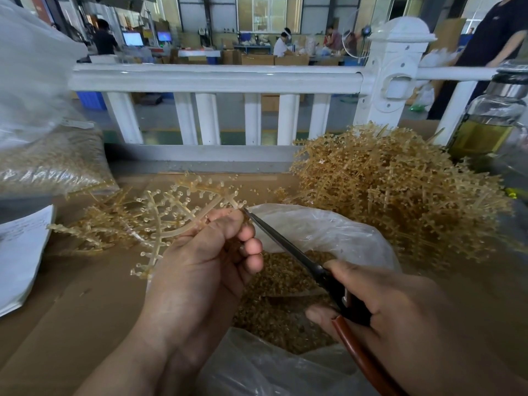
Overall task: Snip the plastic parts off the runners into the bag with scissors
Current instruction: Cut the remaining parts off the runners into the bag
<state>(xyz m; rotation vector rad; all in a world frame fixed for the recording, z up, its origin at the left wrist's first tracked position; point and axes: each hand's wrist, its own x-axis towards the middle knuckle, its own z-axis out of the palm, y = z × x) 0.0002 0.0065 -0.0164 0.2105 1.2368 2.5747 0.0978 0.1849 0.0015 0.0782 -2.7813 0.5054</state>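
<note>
My left hand grips a translucent amber runner studded with small round parts, held over the cardboard-covered table. My right hand holds black scissors with a reddish-brown handle. The blade tips meet the runner's branch just above my left fingertips. Below both hands lies an open clear plastic bag with a heap of snipped amber parts inside.
A big pile of amber runners sits at the right. Loose runners lie at the left beside white papers and a filled clear bag. A glass bottle stands far right. A white railing runs behind the table.
</note>
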